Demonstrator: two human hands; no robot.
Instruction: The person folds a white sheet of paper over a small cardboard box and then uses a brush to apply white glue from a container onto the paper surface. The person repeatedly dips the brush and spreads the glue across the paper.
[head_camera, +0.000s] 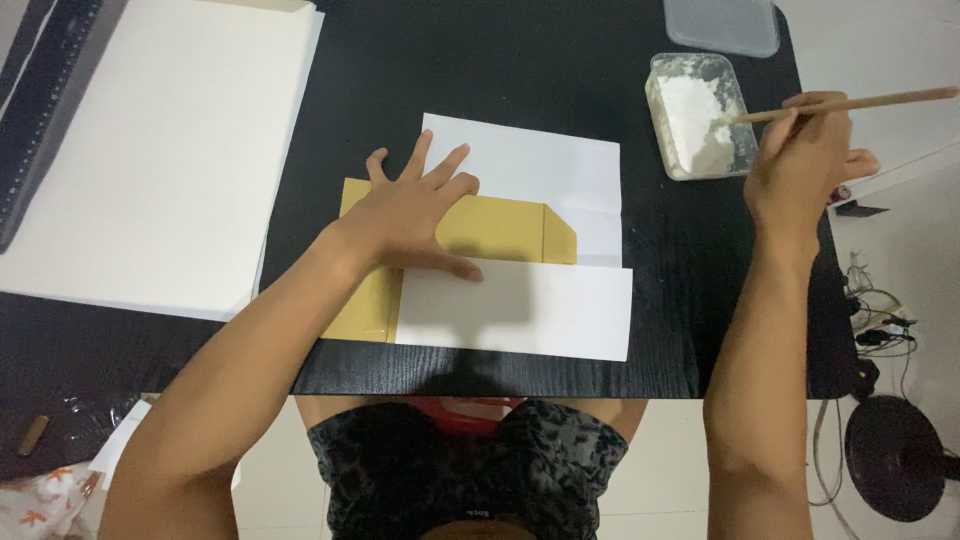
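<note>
On the black wood-grain surface (560, 60) lies a flat mustard-yellow paper envelope (500, 232), and everything else is placed from it. The left hand (415, 215) lies flat on the envelope's left half, fingers spread and grip open, holding nothing but pressing the paper down; its thumb reaches onto the white paper sheet (520, 312) that covers the envelope's near edge. A second white paper sheet (545, 175) lies under the envelope's far side and sticks out beyond it.

Well to the right of the envelope and farther away, the right hand (800, 170) has its grip closed around a thin wooden-handled brush (850, 103), whose tip dips into a clear rectangular plastic tub of white paste (697, 115). Just beyond the tub sits its clear plastic lid (722, 25). Far left of the envelope rests a large cream-white board (160, 150), with a dark ruler-like strip (40, 110) along its left side.
</note>
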